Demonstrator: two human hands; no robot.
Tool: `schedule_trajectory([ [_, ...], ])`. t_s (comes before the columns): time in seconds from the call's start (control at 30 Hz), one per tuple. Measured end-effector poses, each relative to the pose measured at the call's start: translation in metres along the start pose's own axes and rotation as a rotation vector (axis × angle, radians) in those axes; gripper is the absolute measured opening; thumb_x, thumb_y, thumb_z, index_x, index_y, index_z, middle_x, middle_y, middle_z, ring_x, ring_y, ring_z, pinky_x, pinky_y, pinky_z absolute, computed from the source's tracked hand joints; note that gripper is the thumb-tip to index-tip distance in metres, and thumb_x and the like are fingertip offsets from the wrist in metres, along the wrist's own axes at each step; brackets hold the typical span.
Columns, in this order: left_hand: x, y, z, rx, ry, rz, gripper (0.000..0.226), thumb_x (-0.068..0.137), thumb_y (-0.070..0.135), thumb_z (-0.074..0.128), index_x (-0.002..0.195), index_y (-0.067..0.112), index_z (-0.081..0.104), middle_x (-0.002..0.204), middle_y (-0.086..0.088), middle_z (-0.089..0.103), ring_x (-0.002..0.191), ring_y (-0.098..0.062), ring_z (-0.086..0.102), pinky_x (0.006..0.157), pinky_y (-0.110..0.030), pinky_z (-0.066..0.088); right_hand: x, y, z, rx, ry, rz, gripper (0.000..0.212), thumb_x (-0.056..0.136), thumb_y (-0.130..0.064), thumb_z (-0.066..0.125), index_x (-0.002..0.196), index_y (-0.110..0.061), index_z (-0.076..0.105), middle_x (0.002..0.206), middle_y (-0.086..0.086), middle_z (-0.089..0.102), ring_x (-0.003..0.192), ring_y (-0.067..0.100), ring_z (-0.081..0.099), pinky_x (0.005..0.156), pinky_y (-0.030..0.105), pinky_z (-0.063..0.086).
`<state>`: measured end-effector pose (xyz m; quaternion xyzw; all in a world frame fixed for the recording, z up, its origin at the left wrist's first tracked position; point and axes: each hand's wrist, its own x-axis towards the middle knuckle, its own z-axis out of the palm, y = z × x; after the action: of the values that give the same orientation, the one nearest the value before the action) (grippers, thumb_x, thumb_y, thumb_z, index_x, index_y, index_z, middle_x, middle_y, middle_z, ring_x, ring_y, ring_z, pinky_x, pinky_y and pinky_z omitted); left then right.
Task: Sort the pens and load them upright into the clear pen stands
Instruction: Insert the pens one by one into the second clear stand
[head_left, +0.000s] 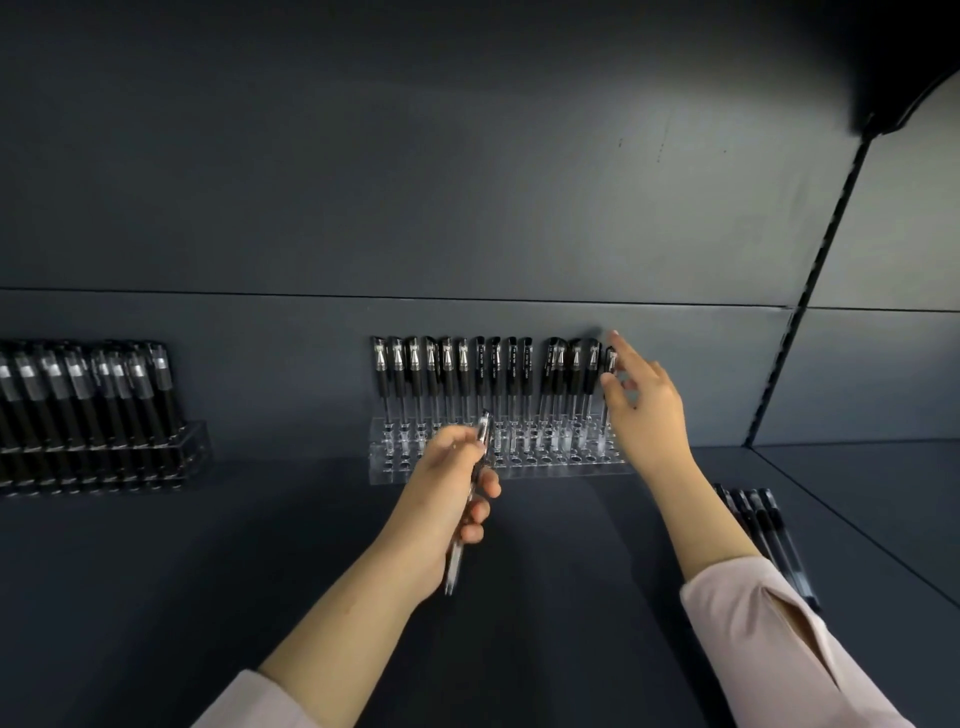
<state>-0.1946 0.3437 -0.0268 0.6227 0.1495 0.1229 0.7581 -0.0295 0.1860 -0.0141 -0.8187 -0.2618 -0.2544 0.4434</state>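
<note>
Black-capped pens (493, 374) are standing upright along the clear pen stand's (519, 470) back row. Right hand (644, 405) is reaching the end pen (609, 364); it is blurred, so grip is unclear. Left hand (447, 493) is gripping a spare pen (454, 564). Risk: right hand is crowding the row, so a nudge likely tips neighbours.

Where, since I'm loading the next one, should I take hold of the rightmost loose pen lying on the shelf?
Pinch the rightmost loose pen around mid-barrel, coming from above and from its right. It lies flat, with the other loose pens packed close along its left, so only its top and outer right side are free for fingers.
</note>
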Motion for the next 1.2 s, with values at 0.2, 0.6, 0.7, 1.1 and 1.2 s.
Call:
schedule_trajectory([
  [0.2,0.01,-0.003,-0.005,0.018,0.085,0.045,0.018,0.093,0.004,0.035,0.094,0.013,0.05,0.055,0.0,0.066,0.044,-0.007,0.045,0.038,-0.021,0.032,-0.006,-0.02,-0.003,0.081,0.118,-0.038,0.042,0.096,-0.017,0.053,0.138,-0.022,0.048,0.12,0.004,0.052,0.113,0.025,0.05,0.095,0.042,0.045],
  [0.6,0.011,-0.013,-0.005,-0.084,0.112,0.2,0.014,0.092,0.007,0.065,0.102,0.015,0.066,0.085,0.001,0.074,0.084,-0.015,0.074,0.078,-0.027,0.057,-0.024,-0.073,0.011,0.551,-0.484,0.132,0.013,0.086,-0.025,0.071,0.098,-0.027,0.069,0.085,-0.012,0.071,0.076,-0.002,0.063,0.067,0.011,0.048],
  [0.7,0.009,-0.012,-0.005,-0.016,0.074,0.246,0.013,0.092,0.012,0.065,0.103,0.018,0.066,0.087,0.007,0.074,0.086,-0.012,0.073,0.08,-0.024,0.056,-0.024,-0.072,0.014,0.647,-0.49,0.237,0.021,0.084,-0.015,0.073,0.102,-0.019,0.063,0.084,-0.004,0.072,0.074,0.005,0.064,0.058,0.017,0.047],
  [1.1,0.028,-0.028,-0.033,1.479,0.153,0.575,0.052,0.101,0.05,0.027,0.152,0.038,0.023,0.16,0.012,0.023,0.15,-0.017,0.01,0.12,-0.041,-0.006,-0.002,-0.041,-0.03,0.507,0.421,0.145,0.019,0.091,-0.015,0.06,0.095,-0.032,0.052,0.089,-0.01,0.06,0.085,0.023,0.061,0.077,0.051,0.054],
  [1.2,0.031,-0.029,-0.033,1.524,0.16,0.555,0.054,0.101,0.053,0.024,0.152,0.039,0.02,0.16,0.012,0.021,0.149,-0.018,0.011,0.119,-0.043,-0.007,-0.001,-0.037,-0.031,0.404,0.477,0.065,0.017,0.093,-0.018,0.058,0.101,-0.032,0.052,0.09,-0.016,0.059,0.08,0.007,0.058,0.074,0.039,0.056],
])
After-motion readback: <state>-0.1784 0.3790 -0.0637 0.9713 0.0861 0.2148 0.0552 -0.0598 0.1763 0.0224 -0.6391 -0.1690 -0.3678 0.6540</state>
